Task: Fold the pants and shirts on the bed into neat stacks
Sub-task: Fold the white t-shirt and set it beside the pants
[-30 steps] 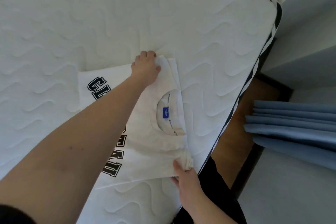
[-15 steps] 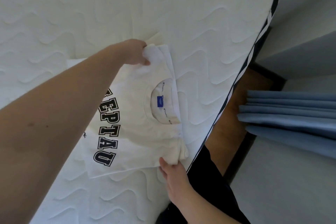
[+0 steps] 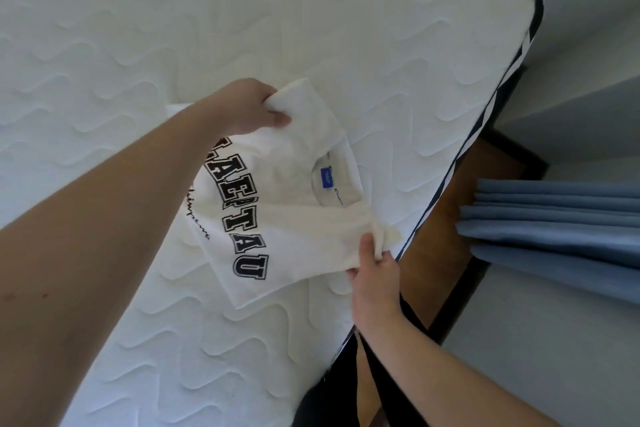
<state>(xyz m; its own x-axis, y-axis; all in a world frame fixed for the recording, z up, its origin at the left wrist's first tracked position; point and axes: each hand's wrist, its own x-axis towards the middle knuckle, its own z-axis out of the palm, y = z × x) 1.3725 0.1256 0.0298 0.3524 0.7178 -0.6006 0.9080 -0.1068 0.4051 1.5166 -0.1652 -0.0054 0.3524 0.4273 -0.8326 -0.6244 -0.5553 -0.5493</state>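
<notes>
shirt (image 3: 291, 204) near bed (image 3: 398, 62) edge (both hands gripping)

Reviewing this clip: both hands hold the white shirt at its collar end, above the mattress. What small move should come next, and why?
Probably carry the collar end across toward the hem and lay it down. The left hand and right hand each pinch a shoulder corner of the white cotton T-shirt with black block lettering, raised off the white quilted mattress, while the lower part lies flat; the fold looks half made.
</notes>
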